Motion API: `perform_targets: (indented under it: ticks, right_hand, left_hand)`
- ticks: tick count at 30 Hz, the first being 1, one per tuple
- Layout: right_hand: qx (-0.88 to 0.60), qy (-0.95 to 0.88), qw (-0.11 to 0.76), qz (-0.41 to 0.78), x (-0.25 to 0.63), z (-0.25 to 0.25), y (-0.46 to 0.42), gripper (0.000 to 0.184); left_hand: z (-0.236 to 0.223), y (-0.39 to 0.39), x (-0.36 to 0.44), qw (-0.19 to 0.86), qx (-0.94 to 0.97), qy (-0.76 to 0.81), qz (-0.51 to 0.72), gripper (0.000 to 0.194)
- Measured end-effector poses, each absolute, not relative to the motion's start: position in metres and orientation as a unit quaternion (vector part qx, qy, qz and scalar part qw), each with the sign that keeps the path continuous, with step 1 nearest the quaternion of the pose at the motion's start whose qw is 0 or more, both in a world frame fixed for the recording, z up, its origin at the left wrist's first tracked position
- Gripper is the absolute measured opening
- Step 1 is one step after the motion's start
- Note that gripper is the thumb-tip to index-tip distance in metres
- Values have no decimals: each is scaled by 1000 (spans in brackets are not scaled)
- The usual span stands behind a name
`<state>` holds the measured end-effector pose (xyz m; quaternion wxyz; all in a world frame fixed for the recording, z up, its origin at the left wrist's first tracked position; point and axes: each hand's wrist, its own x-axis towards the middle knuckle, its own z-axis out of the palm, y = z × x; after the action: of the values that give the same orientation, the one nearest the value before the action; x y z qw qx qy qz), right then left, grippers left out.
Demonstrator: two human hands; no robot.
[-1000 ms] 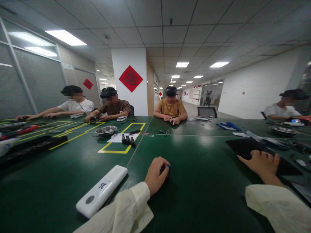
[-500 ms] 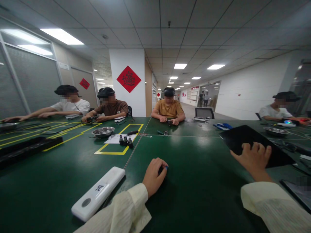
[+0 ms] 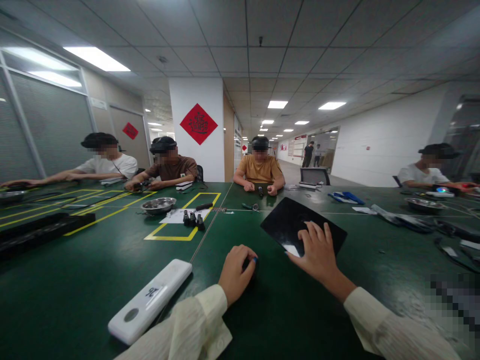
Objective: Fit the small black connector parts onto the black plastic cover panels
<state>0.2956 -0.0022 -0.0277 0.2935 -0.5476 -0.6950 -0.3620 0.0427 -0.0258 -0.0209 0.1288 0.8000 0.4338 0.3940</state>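
Note:
My right hand [image 3: 318,250] is on a thin, flat black panel [image 3: 275,220] with a glossy surface. Its fingers are bent over the panel's face and the thumb is at the near edge. The panel is tilted above the green table, and the hand covers part of it. To the left, my left hand [image 3: 237,272] rests low over the table with its fingers curled in. Something dark shows between thumb and fingers, with a bit of blue at the thumb tip; what it is I cannot make out. A long white case [image 3: 150,300] marked 26 lies beside my left forearm.
Several small black cylindrical parts [image 3: 193,218] stand on a white paper inside a yellow taped frame. Near them are a metal bowl [image 3: 158,205] and green-handled pliers [image 3: 249,206]. A long black tray [image 3: 45,232] lies at left. Cables and bags [image 3: 401,220] are at right. Co-workers sit around the table.
My right hand has carried the black panel leftward from the right side to near the middle of the table. The left hand has barely moved.

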Motion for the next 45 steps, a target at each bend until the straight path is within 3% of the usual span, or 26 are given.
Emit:
perform_targets:
  ticks: [10,22,31,45]
  right_hand:
    - [-538,-739,307,-265,245,-40,-31,49]
    - [-556,-740,333,-178,221,-46,-51,44]
    - [-564,-753,315,-126,218,-46,-56,48]
    - [-555,-748,363,-3,238,-33,-47,44]
  left_hand:
    - [-22,-25,44,102,807,423,400,13]
    - [-22,-28,44,55,824,417,380,11]
    - [-26,-26,44,53,829,402,386,10]
    - [-27,-25,44,68,828,391,397,9]
